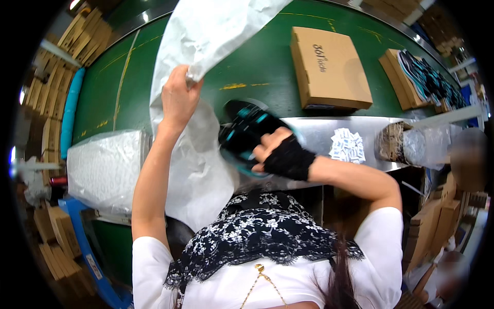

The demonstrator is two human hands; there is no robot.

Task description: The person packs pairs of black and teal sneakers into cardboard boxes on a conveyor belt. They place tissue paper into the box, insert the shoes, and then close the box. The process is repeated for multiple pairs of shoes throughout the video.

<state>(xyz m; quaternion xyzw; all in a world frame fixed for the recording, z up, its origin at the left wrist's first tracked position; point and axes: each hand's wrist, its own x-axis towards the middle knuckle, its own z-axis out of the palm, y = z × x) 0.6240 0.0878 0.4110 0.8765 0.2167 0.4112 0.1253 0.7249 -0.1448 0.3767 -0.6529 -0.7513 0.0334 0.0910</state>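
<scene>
My left hand [180, 100] pinches the edge of a large white sheet of wrapping paper [198, 177], lifted so that it hangs from the far side of the table down to my apron. My right hand [283, 154], in a black fingerless glove, grips black sneakers with teal accents [242, 123] just right of the sheet. Motion blurs the sneakers, and I cannot tell exactly how many there are. Beyond them lies a closed brown shoebox [332, 67] on the green surface.
Small white packets [347, 146] lie piled on a metal ledge [321, 126], beside a bag-lined box [401, 141]. More sneakers [429, 77] sit in a carton at far right. A stack of white sheets in plastic [108, 167] is at left. A person [442, 278] is at lower right.
</scene>
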